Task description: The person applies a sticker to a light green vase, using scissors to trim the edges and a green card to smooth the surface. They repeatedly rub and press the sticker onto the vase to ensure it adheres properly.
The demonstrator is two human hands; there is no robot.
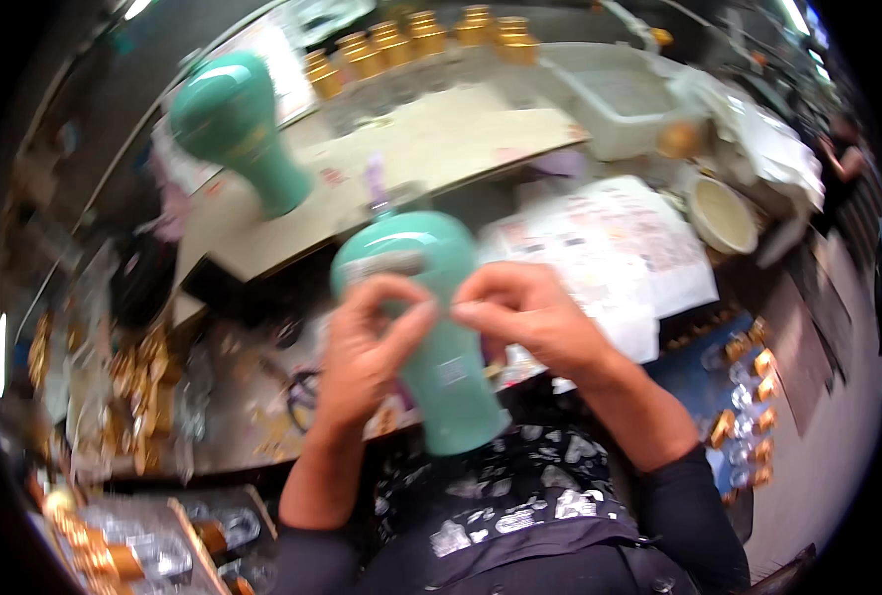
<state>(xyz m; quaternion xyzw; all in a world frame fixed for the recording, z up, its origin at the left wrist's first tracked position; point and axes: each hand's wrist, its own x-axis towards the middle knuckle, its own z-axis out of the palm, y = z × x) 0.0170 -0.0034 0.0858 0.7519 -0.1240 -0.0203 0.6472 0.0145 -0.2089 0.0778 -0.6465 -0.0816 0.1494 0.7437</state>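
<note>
A glossy mint-green vase (451,372) stands or leans close to my body, wide at the top and narrow lower down. Both hands are in front of it, at the height of its wide shoulder. My left hand (372,332) is closed in a pinch, thumb against forefinger. Facing it, my right hand (530,312) pinches too, fingertips near the vase's right side. Whatever lies between the fingertips is too small or blurred to make out. A greyish band (386,265) shows on the vase just above my left fingers. A small pale square mark sits lower on the vase.
A second mint-green vase (238,119) stands on a raised board (441,149). Behind it is a row of gold-topped glass pieces (391,48). Printed sheets (610,248), a translucent bin (600,94) and a white bowl (721,215) lie right. More gold-and-glass pieces (744,407) fill trays at both sides.
</note>
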